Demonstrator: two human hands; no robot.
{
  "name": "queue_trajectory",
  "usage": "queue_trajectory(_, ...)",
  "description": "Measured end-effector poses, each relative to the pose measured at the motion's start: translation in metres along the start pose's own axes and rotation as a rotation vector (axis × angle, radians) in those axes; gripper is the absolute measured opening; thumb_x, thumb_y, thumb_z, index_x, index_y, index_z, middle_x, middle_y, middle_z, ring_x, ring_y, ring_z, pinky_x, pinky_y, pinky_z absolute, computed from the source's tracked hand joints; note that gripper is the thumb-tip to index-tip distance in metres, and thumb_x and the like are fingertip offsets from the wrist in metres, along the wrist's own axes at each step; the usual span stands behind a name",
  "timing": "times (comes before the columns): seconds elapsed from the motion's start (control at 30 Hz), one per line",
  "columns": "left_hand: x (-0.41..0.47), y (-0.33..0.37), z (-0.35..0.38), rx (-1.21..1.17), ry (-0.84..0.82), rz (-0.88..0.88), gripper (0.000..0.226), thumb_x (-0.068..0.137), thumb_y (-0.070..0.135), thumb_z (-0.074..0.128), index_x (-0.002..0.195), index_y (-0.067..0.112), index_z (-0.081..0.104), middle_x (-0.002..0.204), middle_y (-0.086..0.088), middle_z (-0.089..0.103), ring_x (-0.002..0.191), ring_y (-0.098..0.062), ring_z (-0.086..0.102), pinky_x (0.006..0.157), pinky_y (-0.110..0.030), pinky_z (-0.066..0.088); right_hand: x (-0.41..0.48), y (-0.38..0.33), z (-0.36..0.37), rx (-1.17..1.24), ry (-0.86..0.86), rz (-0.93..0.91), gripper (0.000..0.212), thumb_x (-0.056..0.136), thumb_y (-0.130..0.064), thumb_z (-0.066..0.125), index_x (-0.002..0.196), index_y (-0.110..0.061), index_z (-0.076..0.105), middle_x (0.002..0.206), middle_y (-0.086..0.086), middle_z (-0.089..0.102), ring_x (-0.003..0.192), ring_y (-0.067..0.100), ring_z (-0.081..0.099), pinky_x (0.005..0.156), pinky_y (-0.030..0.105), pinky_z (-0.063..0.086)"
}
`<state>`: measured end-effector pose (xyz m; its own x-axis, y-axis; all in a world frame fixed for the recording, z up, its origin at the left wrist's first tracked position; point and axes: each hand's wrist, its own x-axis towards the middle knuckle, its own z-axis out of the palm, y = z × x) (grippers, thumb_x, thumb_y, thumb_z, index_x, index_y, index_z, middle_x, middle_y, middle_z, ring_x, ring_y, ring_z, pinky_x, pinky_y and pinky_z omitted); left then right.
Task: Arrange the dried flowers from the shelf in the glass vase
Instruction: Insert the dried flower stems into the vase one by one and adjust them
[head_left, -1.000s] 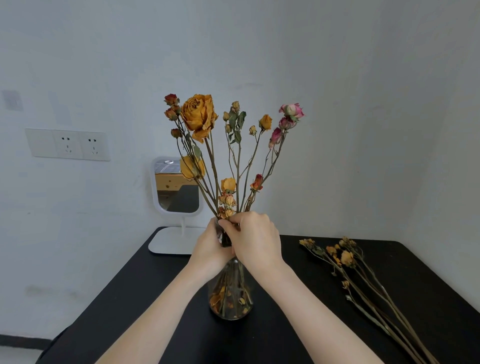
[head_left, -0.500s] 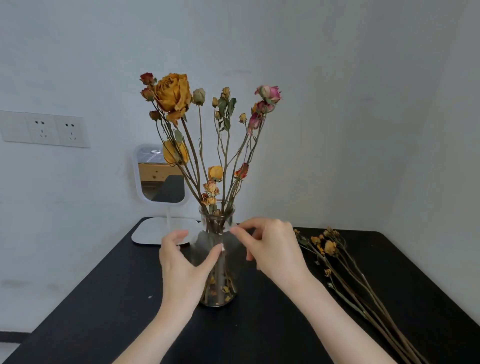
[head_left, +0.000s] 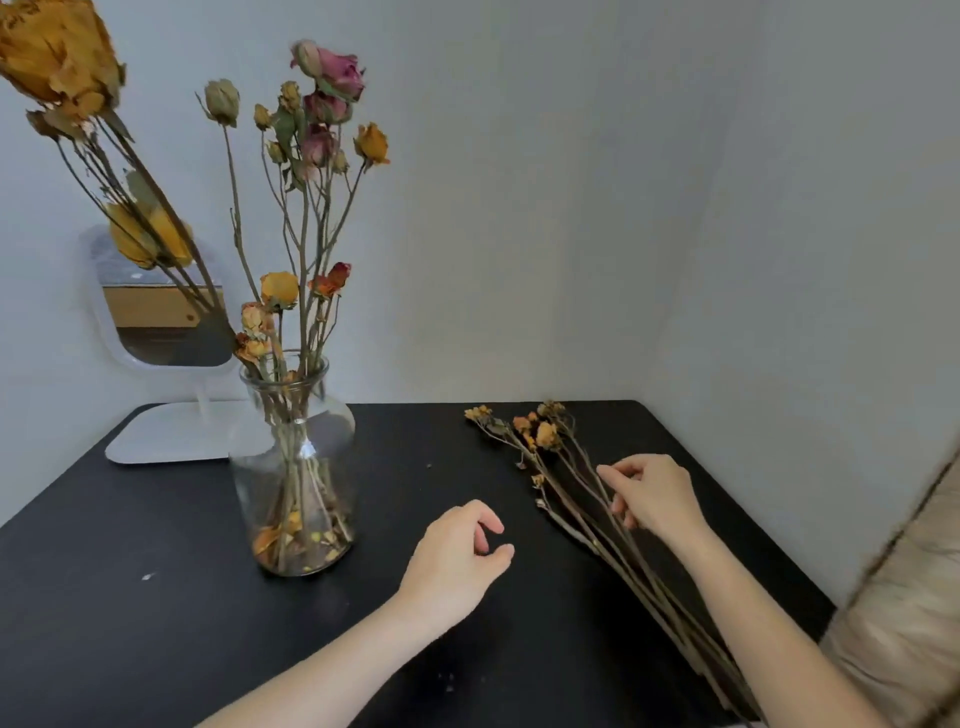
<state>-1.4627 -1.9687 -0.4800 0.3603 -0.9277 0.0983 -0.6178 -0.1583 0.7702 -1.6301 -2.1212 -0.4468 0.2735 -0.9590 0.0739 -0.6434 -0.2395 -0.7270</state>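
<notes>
Dried flowers (head_left: 545, 435) not yet arranged lie flat on the black table (head_left: 156, 649), directly under the fingers (head_left: 615, 475) of the right hand (head_left: 657, 499). These fingers are curled over the stems and touch them; whether they already pinch one, I cannot tell. The long axis runs diagonally: heads beyond the fingertips, away and to the left, cut ends back toward the person. The left hand (head_left: 457, 558) hovers loosely curled, holding nothing, between the flowers and the glass vase (head_left: 296, 493), which stands well left of both hands.
</notes>
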Motion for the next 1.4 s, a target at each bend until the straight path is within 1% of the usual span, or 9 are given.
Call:
queue_trajectory(0.13, 0.035, 0.019, 0.027, 0.058, 0.003, -0.118, 0.009, 0.088, 0.034, 0.058, 0.088, 0.025, 0.059, 0.077, 0.009, 0.058, 0.077, -0.011, 0.059, 0.074, -0.031, 0.051, 0.007, 0.025, -0.011, -0.060, -0.040, 0.063, 0.006, 0.088, -0.028, 0.063, 0.083, -0.026, 0.059, 0.060, -0.002, 0.067, 0.039, 0.003, 0.055, 0.051, 0.021, 0.046)
queue_trajectory(0.23, 0.053, 0.033, 0.044, 0.143, 0.056, -0.174, 0.015, 0.089, 0.038, 0.057, 0.082, 0.025, 0.059, 0.080, 0.007, 0.061, 0.075, -0.012, 0.058, 0.064, -0.027, 0.044, 0.011, 0.031, -0.012, -0.087, -0.069, 0.062, 0.009, 0.087, -0.029, 0.063, 0.080, -0.028, 0.058, 0.063, -0.002, 0.067, 0.045, 0.005, 0.057, 0.053, 0.020, 0.047)
queue_trajectory(0.63, 0.100, 0.063, 0.091, 0.174, 0.102, -0.260, 0.029, 0.081, 0.049, 0.062, 0.078, 0.020, 0.067, 0.064, 0.008, 0.057, 0.058, -0.010, 0.056, 0.053, -0.024, 0.041, 0.027, 0.026, 0.001, -0.128, -0.216, 0.087, 0.024, 0.087, -0.038, 0.061, 0.072, -0.021, 0.065, 0.055, -0.004, 0.061, 0.057, 0.004, 0.058, 0.077, 0.028, 0.049)
queue_trajectory(0.83, 0.112, 0.064, 0.098, 0.149, 0.059, -0.330, 0.027, 0.081, 0.044, 0.064, 0.080, 0.018, 0.068, 0.073, 0.003, 0.062, 0.070, -0.017, 0.063, 0.060, -0.027, 0.047, 0.030, 0.026, 0.001, -0.100, -0.208, 0.124, 0.025, 0.088, -0.028, 0.061, 0.065, -0.019, 0.065, 0.055, -0.004, 0.061, 0.069, 0.008, 0.062, 0.085, 0.030, 0.048)
queue_trajectory(0.93, 0.116, 0.065, 0.100, 0.132, 0.031, -0.355, 0.031, 0.081, 0.044, 0.064, 0.082, 0.014, 0.066, 0.077, 0.000, 0.063, 0.072, -0.018, 0.063, 0.060, -0.028, 0.048, 0.031, 0.027, -0.001, -0.050, -0.180, 0.133, 0.026, 0.088, -0.021, 0.060, 0.062, -0.017, 0.065, 0.054, -0.004, 0.061, 0.068, 0.008, 0.062, 0.088, 0.031, 0.046)
queue_trajectory(1.07, 0.118, 0.068, 0.101, 0.082, -0.015, -0.414, 0.029, 0.080, 0.040, 0.064, 0.070, 0.015, 0.052, 0.064, 0.002, 0.050, 0.057, -0.013, 0.053, 0.048, -0.023, 0.039, 0.031, 0.028, -0.002, -0.001, -0.139, 0.117, 0.026, 0.086, -0.019, 0.059, 0.063, -0.014, 0.068, 0.055, -0.004, 0.062, 0.066, 0.008, 0.060, 0.087, 0.032, 0.049)
queue_trajectory(1.17, 0.120, 0.071, 0.101, -0.032, -0.041, -0.441, 0.021, 0.078, 0.030, 0.065, 0.082, 0.010, 0.059, 0.073, -0.002, 0.055, 0.072, -0.019, 0.063, 0.057, -0.027, 0.048, 0.031, 0.027, -0.005, 0.025, -0.112, 0.084, 0.022, 0.087, -0.020, 0.059, 0.068, -0.016, 0.069, 0.054, -0.005, 0.062, 0.063, 0.005, 0.059, 0.085, 0.029, 0.047)
queue_trajectory(1.27, 0.123, 0.071, 0.099, -0.148, -0.026, -0.477, 0.023, 0.078, 0.026, 0.068, 0.090, 0.008, 0.060, 0.084, -0.006, 0.061, 0.073, -0.019, 0.059, 0.070, -0.031, 0.053, 0.031, 0.026, -0.009, 0.044, -0.086, 0.057, 0.019, 0.087, -0.022, 0.059, 0.073, -0.016, 0.070, 0.055, -0.005, 0.062, 0.063, 0.004, 0.059, 0.085, 0.029, 0.046)
queue_trajectory(1.4, 0.127, 0.071, 0.089, -0.271, 0.012, -0.510, 0.030, 0.078, 0.024, 0.071, 0.100, 0.005, 0.062, 0.092, -0.008, 0.060, 0.072, -0.017, 0.053, 0.069, -0.031, 0.047, 0.032, 0.026, -0.017, 0.098, -0.044, 0.060, 0.018, 0.086, -0.021, 0.061, 0.070, -0.018, 0.069, 0.053, -0.005, 0.062, 0.060, 0.005, 0.058, 0.082, 0.029, 0.046)
